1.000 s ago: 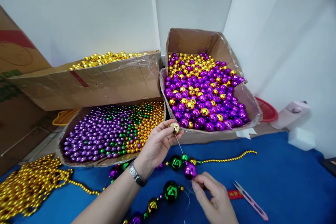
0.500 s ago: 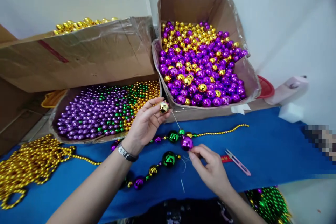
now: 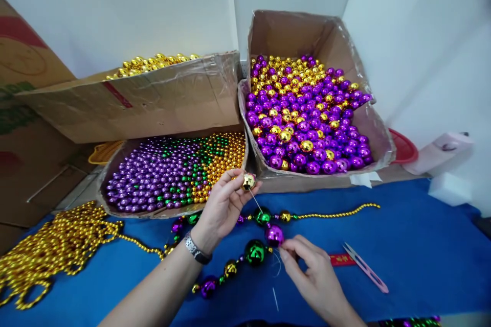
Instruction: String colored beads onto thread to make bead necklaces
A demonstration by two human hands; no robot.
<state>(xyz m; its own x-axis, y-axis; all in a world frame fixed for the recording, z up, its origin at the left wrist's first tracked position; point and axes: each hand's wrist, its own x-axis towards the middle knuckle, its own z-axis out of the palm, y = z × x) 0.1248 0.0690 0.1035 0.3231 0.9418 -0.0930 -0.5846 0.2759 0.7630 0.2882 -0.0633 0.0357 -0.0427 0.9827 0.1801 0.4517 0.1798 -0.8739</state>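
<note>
My left hand, with a watch on its wrist, pinches a shiny gold bead in front of the bead boxes. A thin pale thread slants from that bead down towards a large purple bead. My right hand is closed, its thumb and forefinger pressed together at the purple bead's lower right edge. Behind and below lies a bead garland, with a large green bead, a gold bead and another purple bead. A loose loop of thread hangs below my right fingertips.
Pink-handled thread snips lie beside a red strip on the blue cloth. A carton holds purple and gold beads; a lower box holds smaller ones. Gold bead strings are heaped left.
The camera view has shifted, so everything sits lower and further right. Both hands keep their pinch, and the gold bead and purple bead stay nearly the same distance apart.
</note>
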